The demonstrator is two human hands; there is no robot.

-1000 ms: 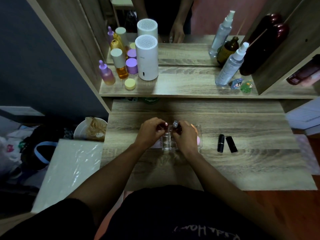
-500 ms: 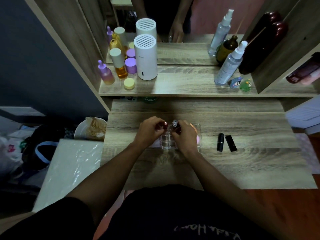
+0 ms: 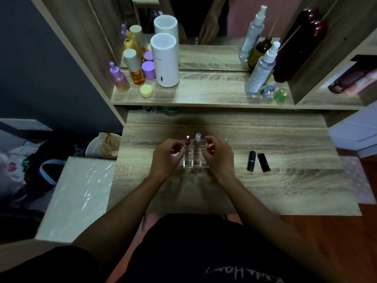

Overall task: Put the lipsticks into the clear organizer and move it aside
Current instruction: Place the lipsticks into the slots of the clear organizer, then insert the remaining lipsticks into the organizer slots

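Spanning the frame is a wood-grain counter (image 3: 285, 190) under dim light, with a dark blue-grey wall on the left and reddish wood flooring showing at the right. At far left, off the counter, a white bowl (image 3: 95, 148) is sitting beside a pale box wrapped in plastic (image 3: 75, 197). On the raised shelf (image 3: 204, 92), a purple dropper bottle (image 3: 119, 77), an amber bottle (image 3: 135, 67), lilac jars and a white cylindrical appliance (image 3: 166, 60) are standing before the mirror; its small label is too blurred to read. The left hand (image 3: 166, 156) is curling loosely at the left end of the clear organizer (image 3: 195, 158), fingers bent, gripping nothing that can be made out. The organizer is sitting mid-counter between both hands, with a red-topped lipstick (image 3: 187, 140) and a clear-capped one (image 3: 197, 138) standing upright in its rear slots. The right hand (image 3: 220, 156) is curling at the right end; whether it is pinching something pink cannot be told. Two black lipsticks (image 3: 257, 161) are lying side by side further right. A spray bottle (image 3: 263, 66) and two small figurines are standing on the shelf; print on the dark shirt is unreadable.
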